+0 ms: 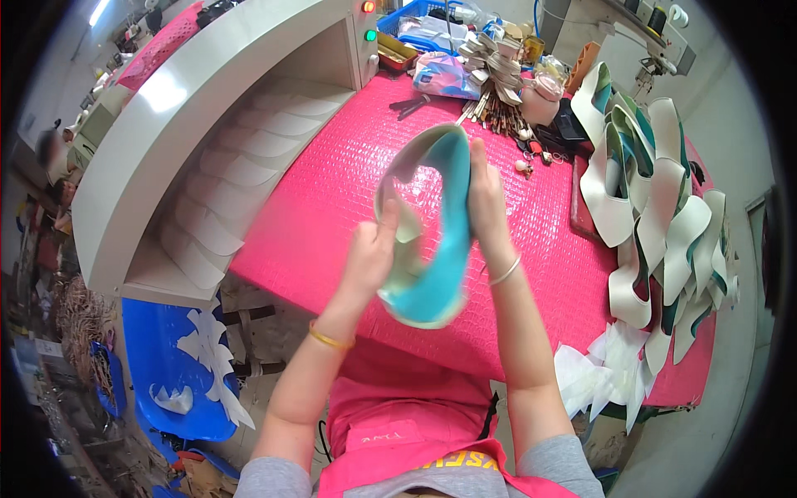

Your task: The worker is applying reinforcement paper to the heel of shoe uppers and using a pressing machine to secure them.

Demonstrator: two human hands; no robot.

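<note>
A curved shoe upper (452, 241), pale outside with a turquoise lining, is held up above the pink table between my two hands. My left hand (371, 256) pinches its left side, thumb pointing up along the edge. On the opposite side my right hand (488, 199) grips the turquoise edge, fingers closed against it. The upper forms an open loop, slightly smeared by motion, and pink tabletop shows through its middle. Stacked pale shoe uppers (660, 207) with green and dark linings stand at the right of the table.
A white machine (207, 108) with a row of pale pieces (237, 162) inside stands at the left. Sticks and strips (498, 79) pile up at the back. Thin white scraps (610, 365) hang at the right edge. A blue chair (178, 365) holds more scraps.
</note>
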